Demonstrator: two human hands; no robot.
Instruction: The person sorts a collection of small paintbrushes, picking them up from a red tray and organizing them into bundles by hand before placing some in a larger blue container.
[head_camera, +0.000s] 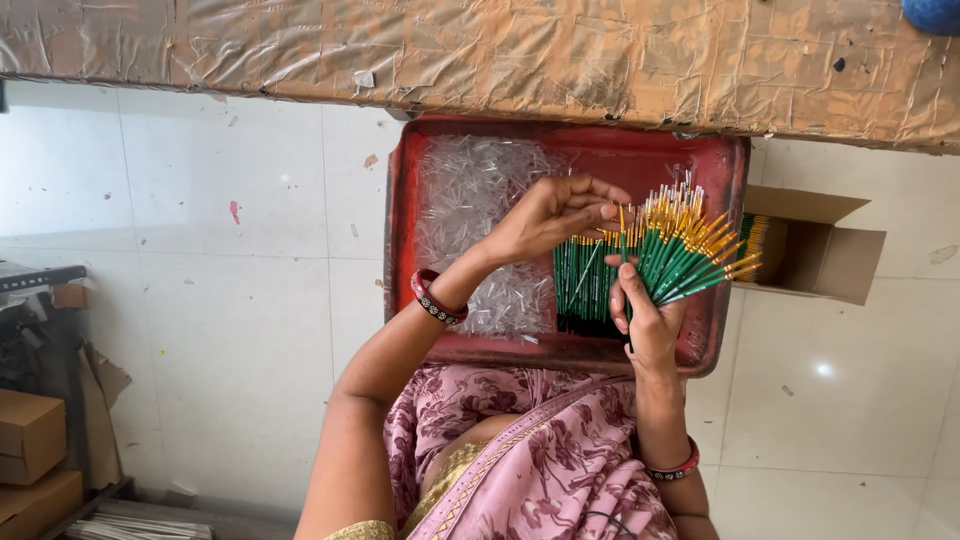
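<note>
We see the right hand (648, 322) gripping a fan of green brushes (690, 252); left hand (548, 215) pinching one brush tip (621, 218) | red tray (404, 220) holds clear caps (470, 200)

Thin green paintbrushes (685, 250) with gold ferrules — bunched, fanned out, tips up-right — above the red tray (400, 250).

White tiled floor (220, 300); red tray (400, 200), open cardboard box (830, 255) on it

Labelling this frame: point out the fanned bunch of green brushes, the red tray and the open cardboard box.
green brushes (690, 255), head view, on the green handles of the fan.
red tray (400, 240), head view, on its left rim.
cardboard box (835, 265), head view, on its outer side wall.
</note>
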